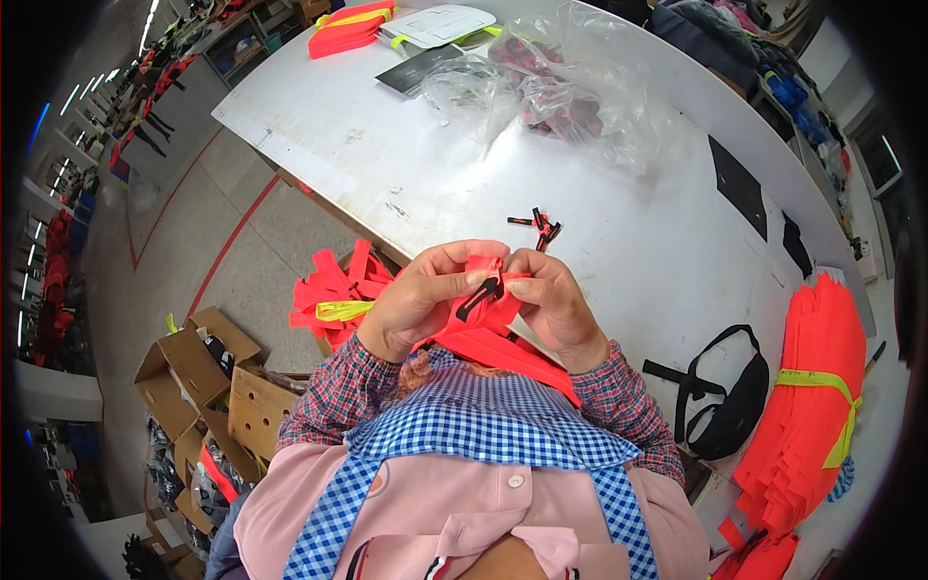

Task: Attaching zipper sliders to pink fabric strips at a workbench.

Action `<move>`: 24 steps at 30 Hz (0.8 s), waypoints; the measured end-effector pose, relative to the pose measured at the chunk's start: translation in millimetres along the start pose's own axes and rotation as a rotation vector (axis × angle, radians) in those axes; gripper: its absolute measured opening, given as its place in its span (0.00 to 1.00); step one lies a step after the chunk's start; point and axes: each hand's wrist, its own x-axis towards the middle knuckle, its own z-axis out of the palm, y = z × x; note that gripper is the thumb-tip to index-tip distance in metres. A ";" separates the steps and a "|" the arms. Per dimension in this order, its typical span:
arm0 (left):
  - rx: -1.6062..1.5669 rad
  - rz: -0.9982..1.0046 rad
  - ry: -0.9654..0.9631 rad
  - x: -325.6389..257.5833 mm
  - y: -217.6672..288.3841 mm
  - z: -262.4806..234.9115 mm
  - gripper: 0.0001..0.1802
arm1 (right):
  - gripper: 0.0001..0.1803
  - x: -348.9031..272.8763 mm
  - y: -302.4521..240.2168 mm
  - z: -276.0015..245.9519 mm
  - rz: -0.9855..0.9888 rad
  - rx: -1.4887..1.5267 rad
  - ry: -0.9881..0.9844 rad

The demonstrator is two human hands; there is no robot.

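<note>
My left hand (411, 298) and my right hand (559, 302) meet in front of my chest, thumbs and fingers pinched on a neon red-orange fabric strip (503, 350). A black zipper pull (478, 300) lies on the fabric between my thumbs; whether it is attached there I cannot tell. The strip's lower part drapes across my blue checked apron (503, 416). Just beyond my right hand, several small black and red pulls (541, 230) lie on the white table (425, 193). Beside my left hand sits a bundle of red-orange strips (329, 285) with a yellow tie (343, 310).
Clear plastic bags (570, 101) with dark red pieces lie toward the table's far side, near a red-orange stack (350, 31). To my right are a black pouch (730, 411) and a large red-orange fabric bundle (812, 377). Cardboard boxes (198, 362) stand on the floor at left.
</note>
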 end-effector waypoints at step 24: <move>1.262 0.292 0.100 -14.9 14.7 20.2 0.09 | 0.10 -8.5 5.5 2.9 -0.631 -0.916 0.113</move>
